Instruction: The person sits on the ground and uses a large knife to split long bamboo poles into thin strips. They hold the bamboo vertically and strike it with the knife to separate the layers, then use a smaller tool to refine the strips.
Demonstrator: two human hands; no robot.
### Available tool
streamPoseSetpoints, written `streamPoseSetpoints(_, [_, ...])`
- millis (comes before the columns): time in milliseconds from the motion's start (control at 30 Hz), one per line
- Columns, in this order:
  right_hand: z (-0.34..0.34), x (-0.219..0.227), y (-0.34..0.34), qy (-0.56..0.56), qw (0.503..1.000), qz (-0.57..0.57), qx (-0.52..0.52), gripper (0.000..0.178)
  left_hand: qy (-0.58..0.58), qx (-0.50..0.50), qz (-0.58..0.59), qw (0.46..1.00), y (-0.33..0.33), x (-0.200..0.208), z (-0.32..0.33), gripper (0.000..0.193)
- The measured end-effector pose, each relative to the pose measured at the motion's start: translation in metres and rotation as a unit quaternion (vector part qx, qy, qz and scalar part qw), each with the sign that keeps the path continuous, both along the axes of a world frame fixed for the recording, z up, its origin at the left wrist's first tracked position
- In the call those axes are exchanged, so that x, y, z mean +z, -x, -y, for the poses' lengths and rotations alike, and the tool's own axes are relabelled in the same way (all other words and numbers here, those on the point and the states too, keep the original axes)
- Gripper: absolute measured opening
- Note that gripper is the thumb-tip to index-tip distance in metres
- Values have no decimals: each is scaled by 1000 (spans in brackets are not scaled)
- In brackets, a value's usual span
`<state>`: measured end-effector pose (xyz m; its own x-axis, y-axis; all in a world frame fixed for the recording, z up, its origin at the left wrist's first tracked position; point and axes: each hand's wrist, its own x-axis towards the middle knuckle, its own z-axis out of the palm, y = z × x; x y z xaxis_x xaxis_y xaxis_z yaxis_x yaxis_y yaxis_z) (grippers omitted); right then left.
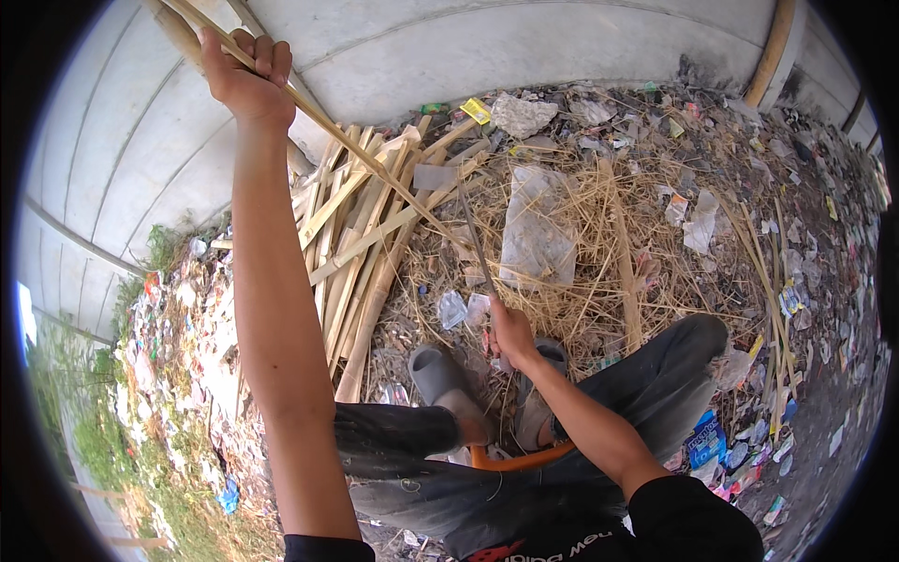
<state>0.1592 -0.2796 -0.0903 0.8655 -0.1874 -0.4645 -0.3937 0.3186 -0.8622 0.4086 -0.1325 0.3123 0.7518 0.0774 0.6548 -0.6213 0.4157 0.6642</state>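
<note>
My left hand (248, 82) is raised at the upper left, its fingers wrapped round a long, thin bamboo strip (361, 155). The strip slants down to the right, and its lower end comes close to the blade of a long knife (478, 245); whether they touch I cannot tell. Low in front of my feet, my right hand (511, 335) is closed on the knife's handle, with the narrow dark blade pointing up and away. Pale bamboo shavings (581, 304) lie scattered on the ground around the blade.
A pile of split bamboo strips (351, 253) lies left of the knife. Beyond the blade is a flat whitish slab (538, 227). A bamboo piece (618, 253) rests among the shavings. Litter covers the ground, and a grey panel wall (524, 47) stands behind. Grey clogs (438, 375) are on my feet.
</note>
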Motion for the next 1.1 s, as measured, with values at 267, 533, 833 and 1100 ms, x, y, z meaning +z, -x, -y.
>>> streamPoseSetpoints(267, [-2, 154, -28, -78, 951, 294, -45, 58, 32, 44, 29, 998, -1, -9, -6, 66])
streamPoseSetpoints(533, [-24, 24, -16, -99, 991, -94, 15, 55, 55, 48, 39, 997, -2, -11, -1, 68])
streamPoseSetpoints(833, [-19, 180, -27, 28, 937, 347, -24, 48, 33, 53, 43, 997, 1, -12, 17, 70])
streamPoseSetpoints(1100, [-21, -15, -6, -85, 985, -146, 22, 53, 46, 25, 16, 998, -14, -11, 16, 72])
